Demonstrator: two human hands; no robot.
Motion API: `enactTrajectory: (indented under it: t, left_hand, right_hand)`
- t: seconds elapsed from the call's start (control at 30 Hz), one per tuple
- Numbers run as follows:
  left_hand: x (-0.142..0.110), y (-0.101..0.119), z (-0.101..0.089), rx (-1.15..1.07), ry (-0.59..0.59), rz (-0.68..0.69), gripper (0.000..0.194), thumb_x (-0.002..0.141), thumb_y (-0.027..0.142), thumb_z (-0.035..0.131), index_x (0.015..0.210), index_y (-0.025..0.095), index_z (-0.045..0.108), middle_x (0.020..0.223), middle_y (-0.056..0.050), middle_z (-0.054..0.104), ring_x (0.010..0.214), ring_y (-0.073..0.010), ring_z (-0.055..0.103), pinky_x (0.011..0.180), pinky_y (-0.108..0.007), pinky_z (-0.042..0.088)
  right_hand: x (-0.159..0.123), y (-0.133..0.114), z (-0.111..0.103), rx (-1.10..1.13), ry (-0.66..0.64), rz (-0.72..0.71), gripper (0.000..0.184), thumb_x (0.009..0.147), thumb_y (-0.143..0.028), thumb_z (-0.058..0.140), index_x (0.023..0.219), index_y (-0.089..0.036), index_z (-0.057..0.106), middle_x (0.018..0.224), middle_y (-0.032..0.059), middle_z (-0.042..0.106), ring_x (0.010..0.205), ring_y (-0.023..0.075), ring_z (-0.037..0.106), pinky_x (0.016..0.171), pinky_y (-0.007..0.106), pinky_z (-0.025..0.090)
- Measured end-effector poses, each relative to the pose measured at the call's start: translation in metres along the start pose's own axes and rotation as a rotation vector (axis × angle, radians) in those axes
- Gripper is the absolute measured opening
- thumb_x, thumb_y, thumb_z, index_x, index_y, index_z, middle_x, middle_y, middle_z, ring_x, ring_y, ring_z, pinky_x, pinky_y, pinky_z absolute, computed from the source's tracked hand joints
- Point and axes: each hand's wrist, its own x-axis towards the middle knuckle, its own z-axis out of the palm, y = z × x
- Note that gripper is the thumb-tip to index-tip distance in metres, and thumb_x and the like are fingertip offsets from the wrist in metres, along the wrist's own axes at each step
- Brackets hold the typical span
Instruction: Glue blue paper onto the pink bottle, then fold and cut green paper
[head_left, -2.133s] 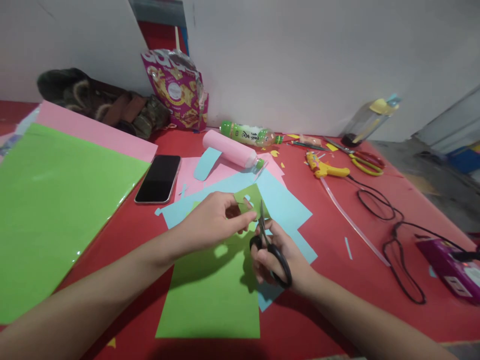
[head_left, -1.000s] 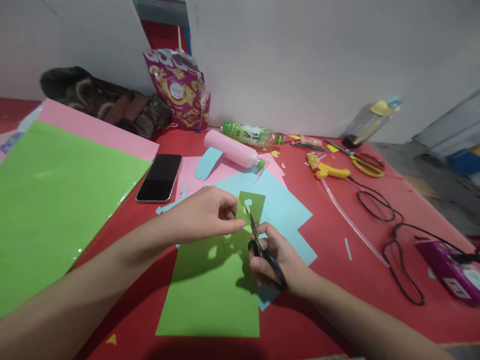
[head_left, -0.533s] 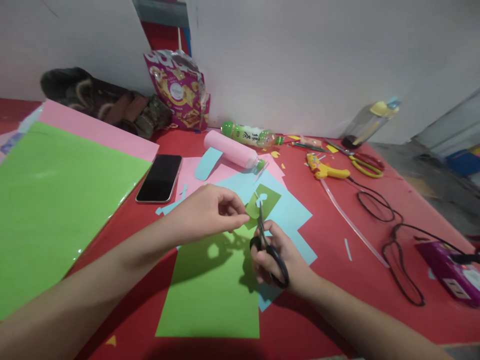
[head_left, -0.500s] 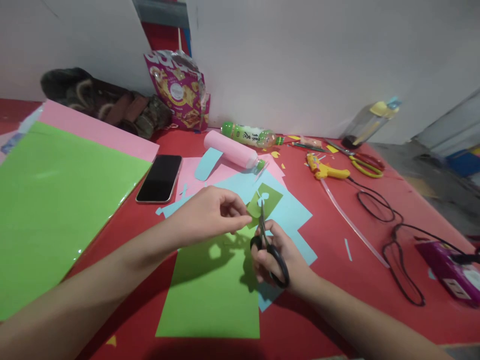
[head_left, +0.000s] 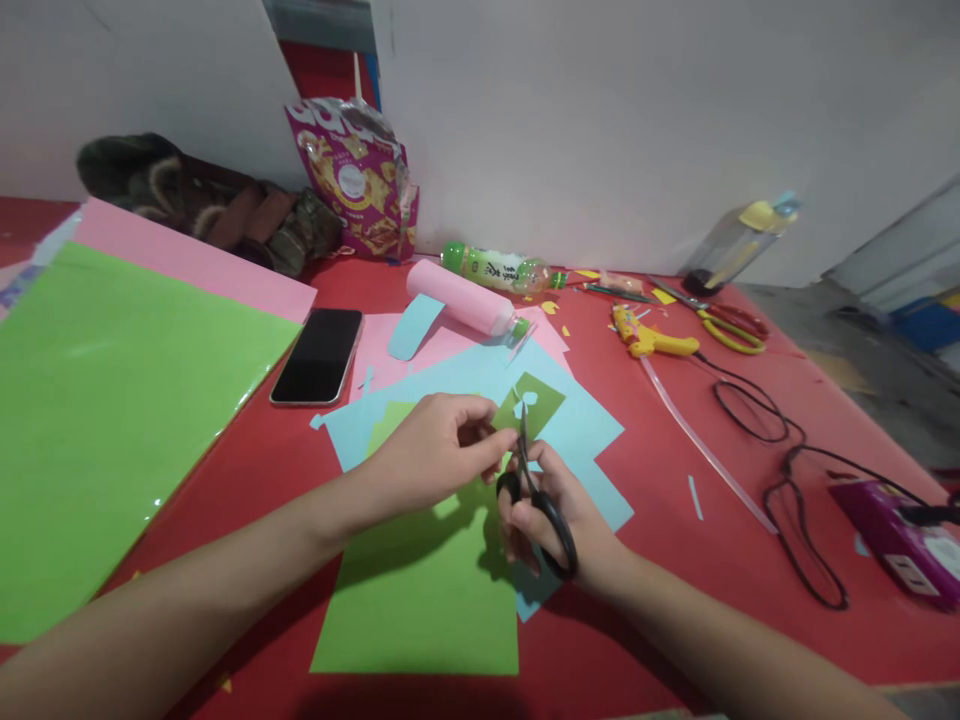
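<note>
My left hand (head_left: 454, 445) pinches the lower left edge of a small green paper piece (head_left: 546, 396), which has a cut-out hole near its middle. In my right hand (head_left: 559, 510) are black-handled scissors (head_left: 559, 535), fingers closed round the loops. The blades point up and away, lying at the paper by the hole; I cannot tell whether they are cutting. Below both hands lies a larger green sheet (head_left: 420, 610), partly over light blue sheets (head_left: 577, 410). My fingers hide part of the small piece's lower edge.
A phone (head_left: 317, 355) lies left, beside a stack of large green sheets (head_left: 135, 400). Behind are a pink-wrapped bottle (head_left: 461, 298), a green tea bottle (head_left: 495, 267) and a snack bag (head_left: 352, 180). A yellow glue gun (head_left: 652, 338), its cord, pliers-like tool (head_left: 727, 325) and purple power strip (head_left: 896, 540) are right.
The small green paper has been turned between my fingers and shifted right. My left hand has moved slightly right and down in the last half second. The scissors swung left, then back upright.
</note>
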Motion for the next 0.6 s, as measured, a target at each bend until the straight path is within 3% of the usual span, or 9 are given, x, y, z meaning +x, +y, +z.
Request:
enactTrajectory:
  t: [0.6]
  left_hand:
    - [-0.0001,0.0072,-0.008,0.156,0.066,0.035,0.02,0.071,0.028,0.049,0.056,0.015,0.051,0.05,0.003,0.052,0.048,-0.0073,0.046,0.045,-0.016,0.034]
  right_hand:
    - [-0.0003,-0.0025,0.0013,-0.031,0.019,0.017,0.04,0.069,-0.045,0.058,0.085,-0.022,0.029,0.052,-0.0113,0.045,0.033,0.0028,0.045,0.027,0.009,0.03]
